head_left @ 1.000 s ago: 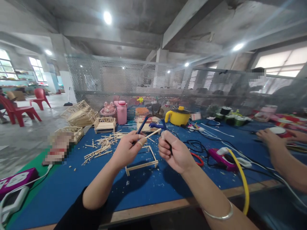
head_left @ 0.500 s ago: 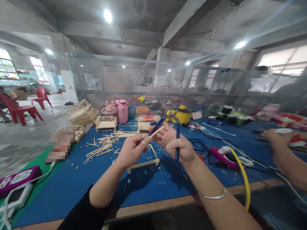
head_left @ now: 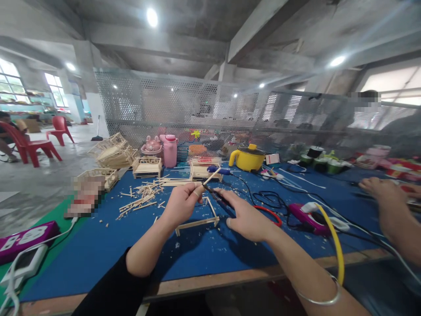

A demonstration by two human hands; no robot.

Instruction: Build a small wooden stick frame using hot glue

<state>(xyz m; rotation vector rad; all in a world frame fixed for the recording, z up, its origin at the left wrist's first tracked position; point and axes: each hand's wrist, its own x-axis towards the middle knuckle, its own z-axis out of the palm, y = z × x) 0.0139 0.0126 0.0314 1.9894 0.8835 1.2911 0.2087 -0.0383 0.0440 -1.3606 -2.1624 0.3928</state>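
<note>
My left hand [head_left: 182, 202] is closed, pinching a thin wooden stick [head_left: 212, 176] that points up and to the right. My right hand [head_left: 251, 218] is wrapped around a pair of pliers [head_left: 219, 199], whose jaws meet the stick beside my left fingertips. Whether the jaws are cutting into the wood is too small to tell. Below both hands, a small frame of wooden sticks [head_left: 197, 224] stands on the blue table mat [head_left: 125, 263]. Loose sticks and short offcuts [head_left: 140, 203] lie scattered to the left of the frame.
Small wooden stick beds [head_left: 147, 167] stand at the back, near a pink jug [head_left: 170, 151] and a yellow pot [head_left: 249, 159]. A blue-handled corded tool [head_left: 219, 170] lies beyond my hands. Cables and a purple power strip [head_left: 304, 218] are at right, with a co-worker's hand [head_left: 383, 188] beyond.
My right hand has turned over and brought the pliers down so that their jaws meet the stick. My left hand still holds the stick in nearly the same place.
</note>
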